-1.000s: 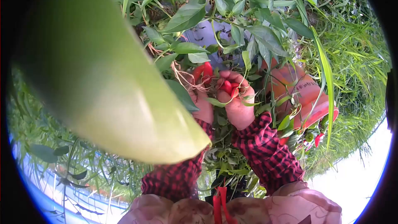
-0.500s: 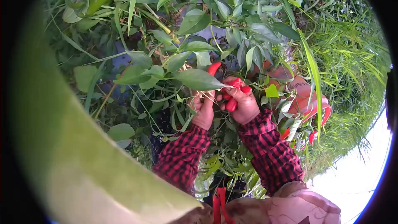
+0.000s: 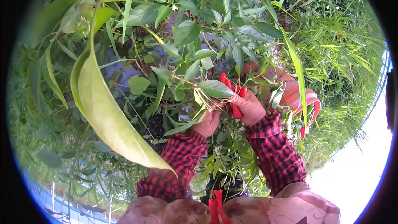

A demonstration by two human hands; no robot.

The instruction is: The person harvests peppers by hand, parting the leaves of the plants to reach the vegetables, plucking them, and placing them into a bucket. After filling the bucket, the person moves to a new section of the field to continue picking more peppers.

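Observation:
My right hand (image 3: 251, 107) is closed around several red chili peppers (image 3: 237, 111), which poke out past its thumb and fingers. Another red chili pepper (image 3: 224, 80) stands just above them, near the right fingertips; whether it is held or hangs on the plant is hard to tell. To the left, my left hand (image 3: 207, 124) is closed at a clump of thin pale stems (image 3: 213, 106), its fingertips partly hidden. A broad green pepper leaf (image 3: 215, 88) covers part of the space above both hands.
An orange-red bucket (image 3: 292, 93) tilts among leaves right of my right hand, a red pepper (image 3: 302, 132) near its rim. One large pale leaf (image 3: 112, 114) hangs close to the camera. Pepper foliage (image 3: 186, 33) surrounds the hands; tall grass (image 3: 344, 79) grows at right.
The near leaf has swung left and up, uncovering more of my left sleeve. My hands have sunk slightly and my right hand has shifted right, with the peppers in it turned.

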